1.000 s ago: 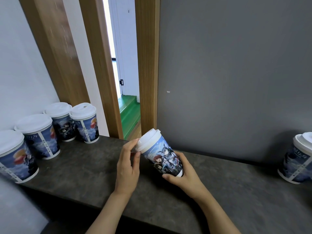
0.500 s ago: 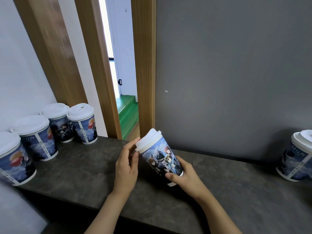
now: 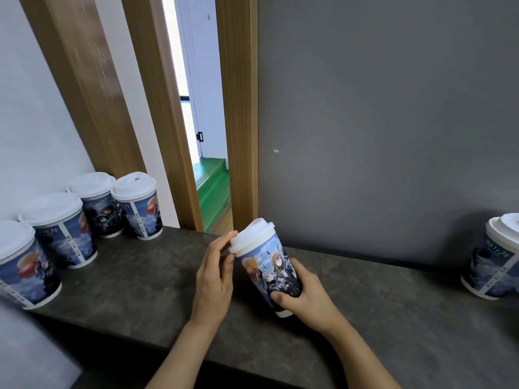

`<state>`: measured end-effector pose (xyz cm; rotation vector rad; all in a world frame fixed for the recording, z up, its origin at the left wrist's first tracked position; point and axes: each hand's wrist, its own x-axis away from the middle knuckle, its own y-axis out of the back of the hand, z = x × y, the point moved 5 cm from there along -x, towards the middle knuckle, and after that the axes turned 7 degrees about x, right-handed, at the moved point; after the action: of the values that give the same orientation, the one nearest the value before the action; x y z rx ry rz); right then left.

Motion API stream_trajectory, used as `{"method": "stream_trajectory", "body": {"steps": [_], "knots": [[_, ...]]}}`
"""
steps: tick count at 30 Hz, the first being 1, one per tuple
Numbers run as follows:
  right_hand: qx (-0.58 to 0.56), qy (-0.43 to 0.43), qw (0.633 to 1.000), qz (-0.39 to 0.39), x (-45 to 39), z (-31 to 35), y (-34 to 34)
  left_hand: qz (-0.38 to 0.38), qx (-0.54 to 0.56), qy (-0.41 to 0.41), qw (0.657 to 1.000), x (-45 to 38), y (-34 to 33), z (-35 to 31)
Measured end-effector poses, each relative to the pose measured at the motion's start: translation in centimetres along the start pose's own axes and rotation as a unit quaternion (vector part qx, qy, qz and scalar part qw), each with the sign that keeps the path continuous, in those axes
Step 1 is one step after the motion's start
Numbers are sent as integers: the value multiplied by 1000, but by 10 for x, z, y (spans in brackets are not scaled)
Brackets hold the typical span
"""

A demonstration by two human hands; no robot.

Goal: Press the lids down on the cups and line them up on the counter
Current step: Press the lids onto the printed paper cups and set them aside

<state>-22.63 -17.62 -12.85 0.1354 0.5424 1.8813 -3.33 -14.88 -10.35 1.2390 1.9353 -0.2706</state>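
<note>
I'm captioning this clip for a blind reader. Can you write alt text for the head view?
A right hand grips a tilted printed cup over a dark counter while the left hand pinches its white lid. Four lidded cups stand in a row at left; another stands at far right.

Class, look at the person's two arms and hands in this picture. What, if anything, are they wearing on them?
Nothing is worn that shows. The left hand and right hand are bare, with no gloves, and no rings or watch in view. Both forearms are bare down to the picture's lower edge, so no sleeves appear. The fingers have short, unpainted nails.
</note>
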Motion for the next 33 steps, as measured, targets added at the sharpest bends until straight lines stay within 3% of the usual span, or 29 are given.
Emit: {"method": "stream_trajectory", "body": {"steps": [4, 9, 12, 19, 25, 30, 33], "knots": [[-16, 0, 1000, 18, -1, 1, -2, -17, -26, -14, 999, -1, 4, 0], [70, 59, 993, -70, 2, 8, 1, -44, -39, -54, 997, -2, 8, -8], [70, 51, 992, -89, 1, 7, 3, -33, -31, -61, 997, -2, 6, -8], [13, 21, 998, -51, 0, 5, 3, -9, 32, 20, 999, 0, 2, -1], [12, 25, 999, -43, 0, 3, 1, -22, 6, 4, 1000, 0, 4, -1], [116, 54, 986, -110, 2, 5, 3, -33, -27, -23, 999, -8, 6, -9], [103, 39, 985, -131, 0, 2, 8, -7, -56, -45, 997, -19, 1, -25]]}}
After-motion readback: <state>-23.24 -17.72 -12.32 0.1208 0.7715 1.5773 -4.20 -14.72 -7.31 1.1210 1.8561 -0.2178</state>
